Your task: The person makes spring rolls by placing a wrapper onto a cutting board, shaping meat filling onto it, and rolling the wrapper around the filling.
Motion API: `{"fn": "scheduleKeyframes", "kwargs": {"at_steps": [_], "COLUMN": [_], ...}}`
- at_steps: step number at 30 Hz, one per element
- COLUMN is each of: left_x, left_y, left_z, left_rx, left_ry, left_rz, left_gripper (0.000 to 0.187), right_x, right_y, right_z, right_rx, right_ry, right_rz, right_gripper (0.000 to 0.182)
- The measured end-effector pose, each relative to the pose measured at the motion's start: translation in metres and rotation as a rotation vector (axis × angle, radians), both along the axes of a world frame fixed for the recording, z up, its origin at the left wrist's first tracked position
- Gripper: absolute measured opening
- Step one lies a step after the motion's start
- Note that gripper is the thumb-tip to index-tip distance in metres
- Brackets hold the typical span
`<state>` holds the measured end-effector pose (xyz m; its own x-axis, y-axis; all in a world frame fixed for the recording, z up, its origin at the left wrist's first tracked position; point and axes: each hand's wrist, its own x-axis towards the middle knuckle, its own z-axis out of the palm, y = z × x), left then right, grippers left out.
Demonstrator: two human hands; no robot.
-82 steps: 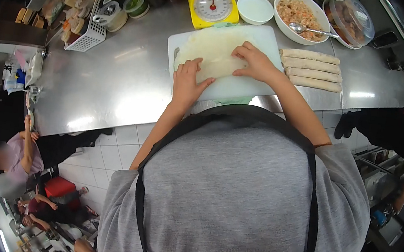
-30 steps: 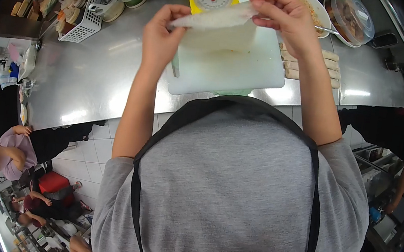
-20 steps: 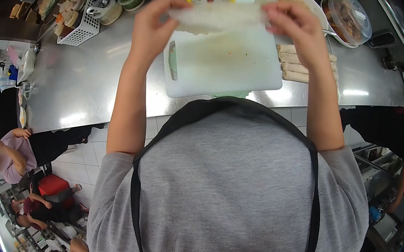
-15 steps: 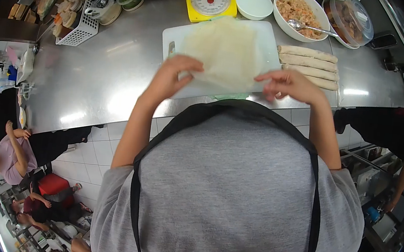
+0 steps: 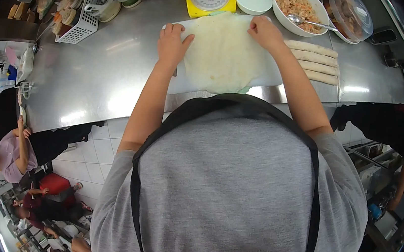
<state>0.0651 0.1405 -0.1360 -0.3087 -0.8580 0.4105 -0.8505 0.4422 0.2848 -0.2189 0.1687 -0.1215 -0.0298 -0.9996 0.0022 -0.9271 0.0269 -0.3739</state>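
Pressing my left hand and right hand, fingers spread flat, on the pale round wrapper sheet; four finished beige rolls lie right of it, this sheet unfilled.

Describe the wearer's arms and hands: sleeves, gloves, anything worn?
Both arms are bare from the short grey T-shirt sleeves down. The left hand and right hand wear no gloves; no rings, watch or wristbands are visible. Black apron straps run over the grey shirt at the shoulders.
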Motion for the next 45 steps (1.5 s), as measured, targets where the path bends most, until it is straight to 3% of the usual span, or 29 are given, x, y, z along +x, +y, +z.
{"fn": "scheduleKeyframes", "kwargs": {"at_steps": [4, 6, 7, 9, 12, 15, 19, 21, 25, 28, 31, 33, 34, 36, 37, 39, 42, 45], "left_x": [-0.004, -0.002, 0.001, 0.006, 0.006, -0.004, 0.004, 0.007, -0.005, -0.008, -0.009, -0.01, -0.008, -0.003, -0.004, -0.004, -0.026, -0.046], "left_y": [-0.018, -0.027, -0.032, -0.038, -0.037, -0.024, -0.031, -0.028, -0.01, 0.011, 0.025, 0.037, 0.041, 0.047, 0.046, 0.044, 0.04, 0.027], "left_z": [-0.002, 0.007, 0.01, 0.017, 0.028, 0.048, 0.044, 0.047, 0.056, 0.069, 0.077, 0.082, 0.086, 0.093, 0.092, 0.091, 0.106, 0.104], "left_rx": [0.228, 0.527, 0.529, 0.798, 0.692, 0.614, 0.525, 0.427, 0.383, 0.514, 0.438, 0.725, 0.725, 0.881, 0.88, 0.518, 0.37, 0.415], "left_ry": [0.084, 0.332, 0.331, 0.749, 0.884, 1.016, 0.994, 0.692, 0.722, 0.798, 0.628, 0.866, 0.868, 0.594, 0.595, 0.441, 0.556, 0.642], "left_rz": [-0.098, -0.117, -0.115, -0.256, -0.327, -0.348, -0.444, -0.498, -0.47, -0.474, -0.489, -0.575, -0.575, -0.572, -0.571, -0.424, -0.519, -0.665], "left_gripper": [0.025, 0.024, 0.024, 0.018, 0.013, 0.01, 0.009, 0.013, 0.016, 0.024, 0.041, 0.055, 0.055, 0.073, 0.073, 0.09, 0.099, 0.108], "right_x": [-0.006, -0.014, -0.016, -0.02, -0.028, -0.03, -0.036, -0.035, -0.035, -0.035, -0.04, -0.042, -0.041, -0.033, -0.029, -0.017, 0.002, 0.013], "right_y": [-0.002, 0.003, 0.005, 0.008, 0.004, 0.001, -0.002, -0.001, 0.006, 0.014, 0.025, 0.028, 0.03, 0.033, 0.035, 0.039, 0.04, 0.044], "right_z": [-0.005, 0.002, 0.007, 0.019, 0.026, 0.033, 0.036, 0.043, 0.062, 0.066, 0.094, 0.114, 0.125, 0.149, 0.159, 0.177, 0.192, 0.203], "right_rx": [-0.002, -0.109, -0.107, -0.084, -0.065, -0.146, -0.25, -0.318, -0.335, -0.259, -0.389, -0.252, -0.251, -0.164, -0.164, -0.007, 0.061, 0.07], "right_ry": [-0.048, -0.365, -0.366, -0.759, -0.949, -0.963, -1.006, -0.956, -0.756, -0.958, -0.726, -0.818, -0.817, -0.831, -0.83, -0.779, -0.727, -0.697], "right_rz": [0.055, 0.041, 0.041, 0.01, 0.072, 0.093, 0.034, 0.036, 0.008, 0.007, 0.167, 0.135, 0.135, 0.289, 0.29, 0.491, 0.625, 0.668], "right_gripper": [0.015, 0.014, 0.014, 0.016, 0.009, 0.007, 0.009, 0.014, 0.018, 0.021, 0.023, 0.026, 0.026, 0.026, 0.026, 0.024, 0.022, 0.02]}}
